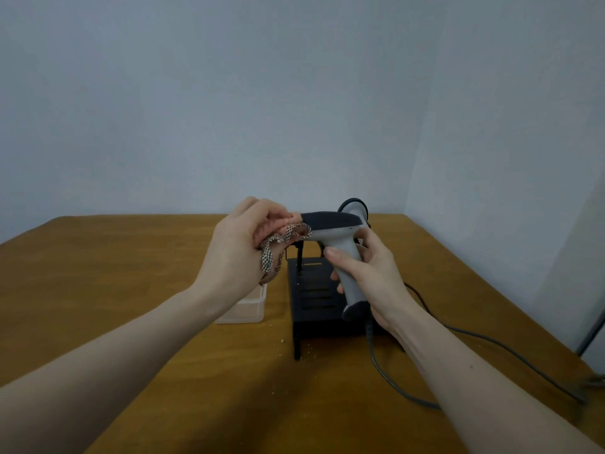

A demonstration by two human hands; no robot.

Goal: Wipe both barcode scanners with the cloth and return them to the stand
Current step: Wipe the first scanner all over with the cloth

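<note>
A brown wooden table [131,273] fills the lower part of the view and meets a pale grey-blue wall [294,93] behind it. Near the table's middle stands a black stand [316,301] with a slotted, sloping top and thin upright posts at its far end. Just left of it sits a clear plastic container [245,306], partly hidden by the left forearm. A grey cable [484,339] runs from the scanner's base across the table toward the right edge. The right hand [370,276] grips a grey handheld barcode scanner [340,250] by its handle, fingers and thumb curled round it, holding it in the air above the stand. The handle's long axis runs steeply down toward the person, its dark butt end lowest and nearest, while the dark-topped head lies roughly level and points left toward the other hand. The left hand [242,244] holds a checked cloth [278,247] bunched in its curled fingers and presses it against the scanner's nose; loose folds of the cloth hang below the fingers. Behind the held scanner, the rounded dark head of a second scanner [353,204] shows just above it, at the stand's far end, mostly hidden.
</note>
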